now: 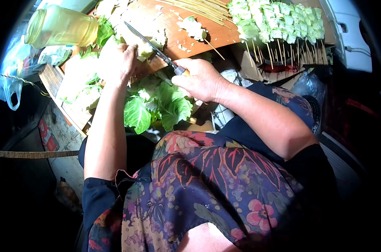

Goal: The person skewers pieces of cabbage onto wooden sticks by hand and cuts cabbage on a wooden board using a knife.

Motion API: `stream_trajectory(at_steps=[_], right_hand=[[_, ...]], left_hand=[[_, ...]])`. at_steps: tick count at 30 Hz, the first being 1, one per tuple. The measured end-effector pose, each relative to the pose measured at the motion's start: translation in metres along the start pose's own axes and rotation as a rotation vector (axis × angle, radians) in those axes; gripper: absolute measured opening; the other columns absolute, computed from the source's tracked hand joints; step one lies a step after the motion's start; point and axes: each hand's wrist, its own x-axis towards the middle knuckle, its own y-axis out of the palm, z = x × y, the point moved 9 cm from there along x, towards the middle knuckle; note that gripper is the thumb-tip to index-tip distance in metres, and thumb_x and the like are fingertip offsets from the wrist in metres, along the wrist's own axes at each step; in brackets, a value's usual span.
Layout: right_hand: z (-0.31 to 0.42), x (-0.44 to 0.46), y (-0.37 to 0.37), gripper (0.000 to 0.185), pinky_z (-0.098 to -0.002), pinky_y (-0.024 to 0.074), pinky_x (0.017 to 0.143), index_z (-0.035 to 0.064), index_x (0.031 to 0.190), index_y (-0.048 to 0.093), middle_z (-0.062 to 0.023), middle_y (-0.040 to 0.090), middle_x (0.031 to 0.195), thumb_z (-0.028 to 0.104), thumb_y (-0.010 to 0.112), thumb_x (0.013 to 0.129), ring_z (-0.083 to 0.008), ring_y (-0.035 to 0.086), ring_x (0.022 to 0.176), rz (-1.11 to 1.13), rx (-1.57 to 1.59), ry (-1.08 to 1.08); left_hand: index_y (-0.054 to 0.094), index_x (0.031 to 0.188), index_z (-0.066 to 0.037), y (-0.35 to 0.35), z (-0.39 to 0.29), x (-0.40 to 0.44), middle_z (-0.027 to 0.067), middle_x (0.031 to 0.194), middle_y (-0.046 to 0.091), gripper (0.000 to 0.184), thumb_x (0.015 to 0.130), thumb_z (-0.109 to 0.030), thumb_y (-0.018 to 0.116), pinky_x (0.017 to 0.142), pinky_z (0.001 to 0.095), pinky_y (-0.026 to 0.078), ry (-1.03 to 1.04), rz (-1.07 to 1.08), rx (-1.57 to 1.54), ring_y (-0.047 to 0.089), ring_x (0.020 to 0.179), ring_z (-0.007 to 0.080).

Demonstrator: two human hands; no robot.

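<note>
My right hand point(201, 80) is wrapped round the handle of a knife point(152, 45), its blade pointing up and to the left over pale chopped cabbage point(150, 35). Beside the blade, my left hand point(119, 62) has its fingers curled against the pale leaves; what they grip is too bright and hidden to make out. Large green cabbage leaves point(157, 107) hang below, between my forearms. A skewer with cabbage pieces point(194, 28) lies on the orange board point(173, 19) to the right of the knife tip.
Many filled cabbage skewers point(278, 21) are stacked at the upper right, over a cardboard box point(251, 67). Bare wooden skewers point(199, 9) lie at the top. A glass jar point(62, 27) and a blue plastic bag point(14, 71) are at the upper left.
</note>
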Motion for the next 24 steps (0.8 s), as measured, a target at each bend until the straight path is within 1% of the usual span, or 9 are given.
stream_trajectory(at_steps=[1,3,4,6,7,14,20,22,24], right_hand=[[-0.001,0.000,-0.001,0.038,-0.0386,0.0498,0.071,-0.0006,0.105,0.060,-0.0180,0.064,0.078,0.024,0.057,0.076,-0.0313,0.064,0.076,-0.007,-0.040,0.027],[-0.003,0.001,-0.001,0.037,-0.0388,0.0497,0.070,-0.0006,0.103,0.060,-0.0181,0.064,0.078,0.025,0.057,0.076,-0.0313,0.064,0.076,-0.004,-0.036,0.031],[-0.004,0.002,-0.001,0.037,-0.0390,0.0496,0.070,-0.0006,0.101,0.060,-0.0182,0.064,0.078,0.025,0.057,0.076,-0.0312,0.064,0.075,-0.001,-0.035,0.037],[-0.002,0.001,-0.002,0.036,-0.0392,0.0496,0.070,-0.0007,0.100,0.060,-0.0182,0.064,0.077,0.025,0.057,0.076,-0.0314,0.063,0.075,-0.013,-0.036,0.027],[0.000,0.000,-0.004,0.035,-0.0394,0.0496,0.069,-0.0008,0.099,0.060,-0.0182,0.064,0.077,0.025,0.057,0.076,-0.0316,0.063,0.074,-0.025,-0.038,0.017],[-0.002,0.000,-0.003,0.034,-0.0395,0.0494,0.070,-0.0012,0.098,0.060,-0.0185,0.064,0.078,0.024,0.058,0.076,-0.0316,0.063,0.075,0.008,-0.027,0.064],[-0.002,0.001,-0.002,0.039,-0.0391,0.0499,0.072,-0.0005,0.106,0.060,-0.0187,0.065,0.080,0.025,0.058,0.076,-0.0310,0.064,0.077,0.001,-0.031,0.041],[-0.001,0.002,-0.002,0.041,-0.0389,0.0501,0.072,0.0001,0.108,0.060,-0.0186,0.065,0.082,0.025,0.058,0.076,-0.0311,0.064,0.078,0.002,-0.030,0.033],[0.000,0.001,-0.003,0.041,-0.0389,0.0501,0.072,0.0001,0.109,0.060,-0.0186,0.065,0.082,0.025,0.057,0.076,-0.0311,0.064,0.078,0.008,-0.036,0.037]], left_hand=[[0.063,0.098,-0.003,-0.002,-0.002,-0.003,0.0072,0.077,0.064,0.028,0.091,-0.029,0.058,0.048,0.0300,0.050,0.001,0.000,0.003,0.062,0.055,0.0162],[0.060,0.105,-0.002,0.009,0.003,-0.016,0.0122,0.079,0.066,0.036,0.093,-0.035,0.054,0.046,0.0309,0.050,-0.156,0.144,-0.173,0.063,0.052,0.0192],[0.060,0.105,-0.002,0.012,0.002,-0.017,0.0122,0.079,0.066,0.036,0.093,-0.035,0.054,0.046,0.0309,0.050,-0.156,0.145,-0.172,0.063,0.052,0.0192],[0.055,0.108,0.000,0.036,0.017,-0.024,0.0163,0.081,0.067,0.043,0.094,-0.041,0.050,0.047,0.0323,0.052,-0.331,0.222,-0.515,0.064,0.054,0.0222],[0.053,0.102,0.000,0.041,0.021,-0.019,0.0164,0.081,0.066,0.044,0.095,-0.043,0.048,0.050,0.0347,0.054,-0.332,0.206,-0.584,0.064,0.057,0.0242],[0.052,0.096,0.000,0.047,0.028,-0.013,0.0126,0.080,0.060,0.045,0.092,-0.045,0.052,0.055,0.0370,0.055,-0.383,0.172,-0.639,0.064,0.060,0.0245],[0.054,0.106,-0.001,0.038,0.017,-0.015,0.0085,0.077,0.058,0.040,0.087,-0.035,0.063,0.052,0.0301,0.054,-0.269,0.105,-0.662,0.062,0.058,0.0178],[0.057,0.106,-0.002,0.036,0.011,-0.018,0.0061,0.076,0.060,0.031,0.085,-0.024,0.067,0.051,0.0261,0.053,-0.260,0.095,-0.642,0.061,0.057,0.0139],[0.058,0.103,-0.002,0.042,0.017,-0.012,0.0055,0.075,0.061,0.027,0.085,-0.019,0.067,0.052,0.0254,0.054,-0.244,0.089,-0.648,0.061,0.057,0.0129]])
